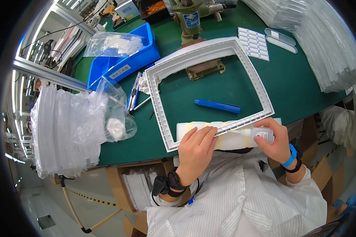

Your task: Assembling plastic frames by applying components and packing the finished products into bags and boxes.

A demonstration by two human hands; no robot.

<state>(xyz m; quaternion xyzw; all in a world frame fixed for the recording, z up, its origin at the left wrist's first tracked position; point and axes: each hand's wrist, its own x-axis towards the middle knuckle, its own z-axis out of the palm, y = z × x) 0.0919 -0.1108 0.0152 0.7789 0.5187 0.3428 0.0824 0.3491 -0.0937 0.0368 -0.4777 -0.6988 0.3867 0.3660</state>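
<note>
A white plastic rectangular frame (252, 73) lies on the green table mat, its ribbed side up. My left hand (195, 153) is closed on the frame's near edge, fingertips pressed together there; a tiny part under them would be hidden. In my right hand (278, 144) is a small translucent squeeze bottle (262, 134), tipped sideways. Its thin nozzle points left at the near edge, close to my left fingertips. Beneath that edge sits a white foam pad (186, 127) with yellowish stripes. A blue marker pen (217, 106) lies inside the frame's opening.
A green metal press (192, 19) stands behind the frame, its base (205, 70) within the opening. Left are a blue bin (146, 55), a utility knife (134, 93) and bagged parts (67, 130). A label sheet (254, 43), a clear case (281, 39) and stacked wrapped parts (324, 51) lie right.
</note>
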